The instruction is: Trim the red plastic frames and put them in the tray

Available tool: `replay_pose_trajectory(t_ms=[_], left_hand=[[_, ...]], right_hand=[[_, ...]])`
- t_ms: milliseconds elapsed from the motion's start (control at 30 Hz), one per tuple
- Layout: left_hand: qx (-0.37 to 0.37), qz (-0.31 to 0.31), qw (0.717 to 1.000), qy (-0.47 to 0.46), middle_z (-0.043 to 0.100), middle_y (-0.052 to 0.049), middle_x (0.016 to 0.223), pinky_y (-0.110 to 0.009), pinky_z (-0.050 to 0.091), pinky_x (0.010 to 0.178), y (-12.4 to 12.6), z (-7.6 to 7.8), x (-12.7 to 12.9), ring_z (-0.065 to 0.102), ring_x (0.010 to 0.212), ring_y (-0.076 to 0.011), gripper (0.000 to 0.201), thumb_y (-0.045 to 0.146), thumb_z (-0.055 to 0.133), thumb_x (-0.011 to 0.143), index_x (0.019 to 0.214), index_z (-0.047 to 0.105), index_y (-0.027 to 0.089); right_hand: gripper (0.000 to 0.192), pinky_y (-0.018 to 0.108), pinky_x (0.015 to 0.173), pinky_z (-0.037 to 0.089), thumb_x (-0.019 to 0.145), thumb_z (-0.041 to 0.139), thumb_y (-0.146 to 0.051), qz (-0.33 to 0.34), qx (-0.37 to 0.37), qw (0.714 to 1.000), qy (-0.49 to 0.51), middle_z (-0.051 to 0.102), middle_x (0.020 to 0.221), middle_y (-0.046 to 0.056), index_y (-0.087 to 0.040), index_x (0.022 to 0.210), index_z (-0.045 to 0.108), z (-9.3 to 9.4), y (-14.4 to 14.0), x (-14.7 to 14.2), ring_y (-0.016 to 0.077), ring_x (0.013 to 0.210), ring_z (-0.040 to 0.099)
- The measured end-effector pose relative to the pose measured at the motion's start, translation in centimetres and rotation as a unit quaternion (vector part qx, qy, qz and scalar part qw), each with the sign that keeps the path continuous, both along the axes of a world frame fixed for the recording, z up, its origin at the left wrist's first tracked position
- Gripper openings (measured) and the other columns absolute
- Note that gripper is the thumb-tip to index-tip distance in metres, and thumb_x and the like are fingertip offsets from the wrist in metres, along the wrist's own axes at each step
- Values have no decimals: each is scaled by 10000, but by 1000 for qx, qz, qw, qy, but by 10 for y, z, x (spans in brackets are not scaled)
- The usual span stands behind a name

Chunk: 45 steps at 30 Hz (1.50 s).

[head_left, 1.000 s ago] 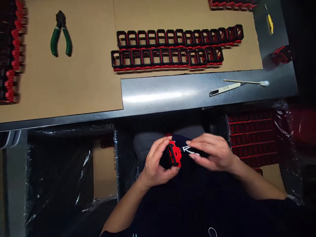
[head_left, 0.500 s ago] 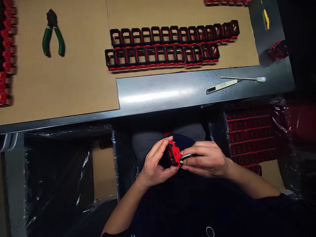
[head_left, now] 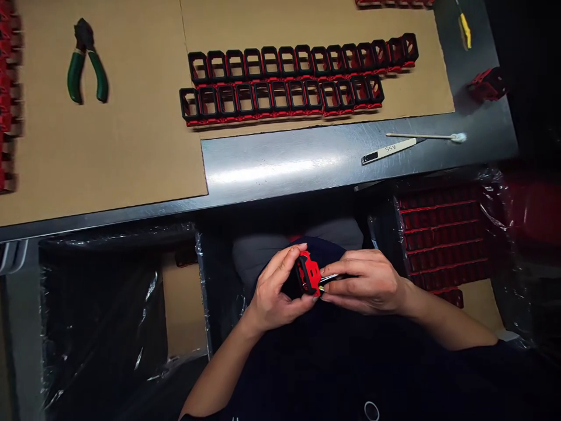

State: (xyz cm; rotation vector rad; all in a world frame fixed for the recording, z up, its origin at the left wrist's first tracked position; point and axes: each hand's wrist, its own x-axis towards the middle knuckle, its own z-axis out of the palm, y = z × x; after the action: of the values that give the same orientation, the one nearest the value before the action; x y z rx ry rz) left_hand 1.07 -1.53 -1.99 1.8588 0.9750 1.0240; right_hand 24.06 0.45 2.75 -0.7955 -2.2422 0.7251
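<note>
I hold the red-and-black part (head_left: pixel 310 273) over my lap, off the bench's near edge, probably because both hands can get around it there. My left hand (head_left: pixel 274 292) grips it by its two ends, fingers at the far one and thumb at the near one; I judge this keeps the red face bare and turned toward my right hand (head_left: pixel 372 283). That one is closed on a slim metal tool (head_left: pixel 329 278), pinched close to the face, likely for fine control; I cannot tell whether the tip goes in.

My left palm curves like a C, the forearm rising from the lower left. My right forearm slants in from the right, back of the hand up, fingers pointing left.

On the bench (head_left: pixel 263 169), cardboard (head_left: pixel 131 158) carries two snug rows (head_left: pixel 288 96) of similar parts, perhaps to spare them scratches. Pliers (head_left: pixel 84 38) lie spread toward its left side, clear of the rows. A swab (head_left: pixel 421 136) and a white tool (head_left: pixel 388 152) lie near the right end of the near edge, handy for my right hand.
</note>
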Motion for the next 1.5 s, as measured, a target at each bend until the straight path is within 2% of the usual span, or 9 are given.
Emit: replay_pose_trajectory(t_ms=[267,667,800,967,1067,1167,1367,1433,1500], left_hand=[[6,-13,1000,7,625,-213,1308,-458,607,911,1,2,-2,656,1147,-277,849,334,741,865,1573,292,202],[-8,2,999,41,682,-171,1245,-455,616,904,-1,5,-3,683,1101,-291,871,488,760,826,1550,349,231],[-25,16,1000,7,661,-164,1261,-451,619,901,-4,-1,-2,682,1104,-277,841,447,772,826,1535,369,240],[-54,40,992,-106,643,-157,1313,-511,551,1025,-12,-10,0,647,1221,-294,780,425,798,808,1467,418,251],[-73,65,979,-178,596,-167,1389,-543,529,1048,-16,-11,1,610,1294,-306,730,371,777,836,1440,379,277],[-80,90,975,-190,579,-173,1404,-590,511,1052,-19,-9,0,594,1318,-314,660,396,755,855,1380,369,297],[-66,124,977,-160,585,-181,1373,-603,512,1027,-22,-8,1,601,1308,-319,638,503,757,834,1301,369,308],[-56,134,977,-158,590,-179,1368,-599,517,1022,-22,-7,1,610,1297,-317,644,510,757,832,1304,368,309],[-41,143,978,-150,598,-167,1360,-592,522,1022,-22,-7,1,614,1293,-313,658,514,749,837,1330,361,316]], right_hand=[[47,276,639,584,925,728,-213,11,-31,999,-3,775,1008,71,-171,945,731,2,0,1,160,740,696],[58,287,717,625,950,661,-137,25,-30,999,3,771,950,61,-156,1000,684,6,-7,-1,171,810,730],[49,277,638,596,945,650,-126,9,-27,999,21,769,913,69,-143,985,673,4,-9,-6,168,745,726],[58,276,650,580,947,648,-133,-72,-19,996,47,777,904,72,-164,985,678,4,-2,-12,166,755,741],[86,295,662,573,927,696,-180,-159,-16,986,51,776,918,66,-190,1011,681,1,17,-13,178,756,724],[175,310,662,553,901,733,-273,-226,14,974,19,761,918,67,-190,1048,686,-12,49,-16,190,736,670],[200,364,781,497,912,652,-336,-224,38,965,-128,745,953,63,-192,1043,698,-45,132,-37,259,922,619],[213,373,798,491,914,635,-324,-229,38,961,-152,743,1014,65,-195,1071,694,-45,149,-45,273,983,604],[232,396,857,494,917,634,-330,-243,47,960,-134,727,1126,78,-191,1094,691,-38,151,-50,284,1053,596]])
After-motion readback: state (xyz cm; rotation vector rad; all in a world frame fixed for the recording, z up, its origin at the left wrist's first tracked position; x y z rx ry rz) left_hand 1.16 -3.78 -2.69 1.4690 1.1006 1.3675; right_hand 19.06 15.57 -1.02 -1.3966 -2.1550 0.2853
